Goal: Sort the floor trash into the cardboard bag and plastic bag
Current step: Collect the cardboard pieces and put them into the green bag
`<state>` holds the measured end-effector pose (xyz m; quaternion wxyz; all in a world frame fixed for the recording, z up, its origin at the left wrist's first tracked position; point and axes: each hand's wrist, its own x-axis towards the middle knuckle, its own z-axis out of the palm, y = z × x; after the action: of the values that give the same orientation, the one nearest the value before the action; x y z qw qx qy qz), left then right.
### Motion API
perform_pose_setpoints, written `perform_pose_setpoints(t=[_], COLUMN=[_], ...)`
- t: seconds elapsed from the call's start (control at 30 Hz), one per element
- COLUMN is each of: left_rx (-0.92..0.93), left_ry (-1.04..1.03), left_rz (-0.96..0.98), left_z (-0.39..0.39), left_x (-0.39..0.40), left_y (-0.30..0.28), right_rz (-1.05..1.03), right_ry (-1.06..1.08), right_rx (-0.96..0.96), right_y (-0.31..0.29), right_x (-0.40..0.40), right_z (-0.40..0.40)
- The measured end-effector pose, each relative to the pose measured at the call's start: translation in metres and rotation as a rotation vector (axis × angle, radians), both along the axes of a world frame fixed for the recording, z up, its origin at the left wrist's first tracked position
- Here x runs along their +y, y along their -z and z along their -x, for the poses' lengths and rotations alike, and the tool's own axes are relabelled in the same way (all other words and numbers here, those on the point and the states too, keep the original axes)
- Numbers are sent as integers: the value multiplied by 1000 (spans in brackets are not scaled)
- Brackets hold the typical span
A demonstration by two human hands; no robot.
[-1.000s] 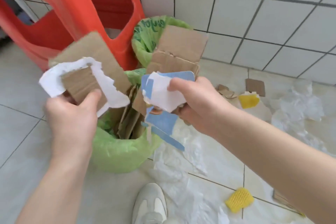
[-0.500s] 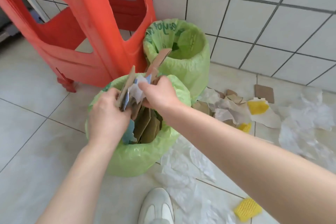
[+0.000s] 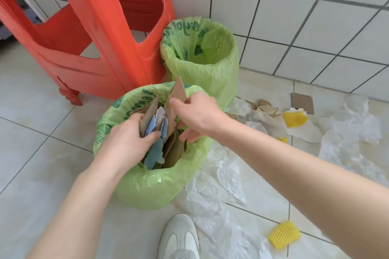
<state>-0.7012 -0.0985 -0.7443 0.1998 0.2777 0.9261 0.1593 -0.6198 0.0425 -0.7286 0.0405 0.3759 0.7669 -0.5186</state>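
Observation:
Two green bags stand on the floor. The near bag (image 3: 147, 187) holds brown and blue cardboard pieces (image 3: 168, 151). My left hand (image 3: 126, 139) grips a bundle of cardboard scraps (image 3: 154, 120) inside its mouth. My right hand (image 3: 197, 115) hovers over the right rim with fingers spread, touching an upright brown cardboard piece (image 3: 177, 90). The far bag (image 3: 202, 73) stands against the wall and looks nearly empty. Loose cardboard bits (image 3: 302, 103), clear plastic film (image 3: 221, 187) and yellow foam nets (image 3: 284, 234) lie on the tiles to the right.
A red plastic stool (image 3: 88, 27) stands at the left, touching both bags. A white tiled wall (image 3: 294, 17) closes the back. My white shoe (image 3: 179, 239) is on the floor just below the near bag.
Both hands came down from chest height and pushed the cardboard pieces into the near bag. My right hand has loosened its hold on them; the far bag is now uncovered.

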Motion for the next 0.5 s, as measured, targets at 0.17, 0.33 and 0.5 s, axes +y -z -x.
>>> perform_pose_setpoints(t=[0.17,0.33,0.5], left_rx=[138,115,247], left_ry=[-35,8,20], left_rz=[-206,-112,-265], left_z=[-6,-13,-29], left_x=[8,16,26], left_y=[-7,12,-8], right_rz=[-164,-189,-174], right_ry=[75,-53,38], right_rx=[114,17,103], right_y=[-2,5,-9], right_x=[11,10,42], right_z=[-2,-11,-49])
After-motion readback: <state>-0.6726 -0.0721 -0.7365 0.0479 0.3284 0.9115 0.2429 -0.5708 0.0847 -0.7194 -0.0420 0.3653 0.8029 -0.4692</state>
